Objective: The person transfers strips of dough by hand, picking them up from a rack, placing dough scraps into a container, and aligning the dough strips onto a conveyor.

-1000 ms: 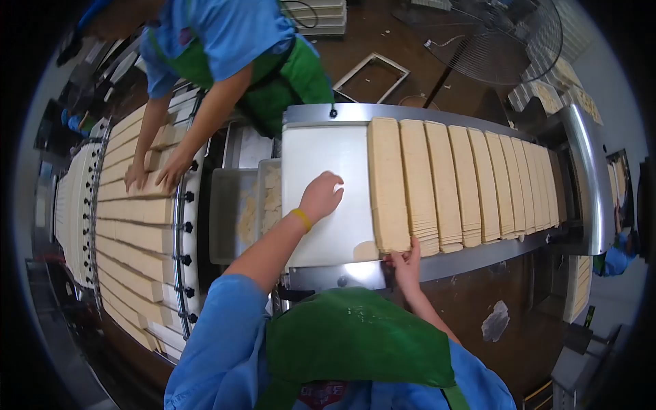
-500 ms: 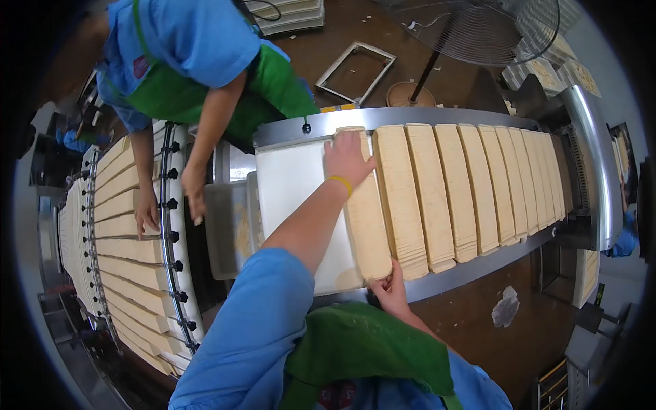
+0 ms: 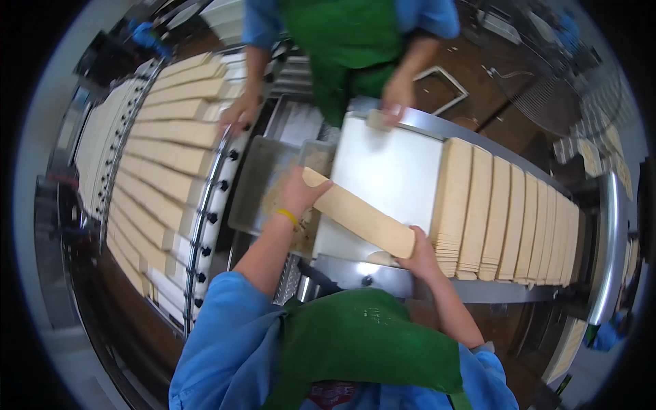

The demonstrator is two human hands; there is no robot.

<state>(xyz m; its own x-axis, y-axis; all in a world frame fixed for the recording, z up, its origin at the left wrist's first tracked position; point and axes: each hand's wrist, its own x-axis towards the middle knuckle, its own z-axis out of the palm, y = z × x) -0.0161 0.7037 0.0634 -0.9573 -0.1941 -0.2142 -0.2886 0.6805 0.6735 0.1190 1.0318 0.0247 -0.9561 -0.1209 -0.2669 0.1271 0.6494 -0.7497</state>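
Observation:
A long pale block of what looks like stacked dough sheets [image 3: 363, 216] is held between my two hands, slanting across the near part of the white belt [image 3: 389, 164]. My left hand [image 3: 299, 194], with a yellow band at the wrist, grips its far left end, thumb on top. Around its near right end my right hand [image 3: 421, 255] is closed. To the right of my right hand, a row of similar pale blocks [image 3: 473, 205] stands side by side on the belt.
Across the belt, a co-worker in a green apron [image 3: 345, 34] has one hand at the belt's far corner and the other by the left conveyor's bar [image 3: 217, 164]. More pale blocks [image 3: 171, 131] lie on that conveyor. Grey bins [image 3: 247, 212] sit between the two lines.
The block has left its place beside the row, moving left and turning to a slant in my hands. My view has shifted left. The co-worker's one hand has moved to the belt's far corner.

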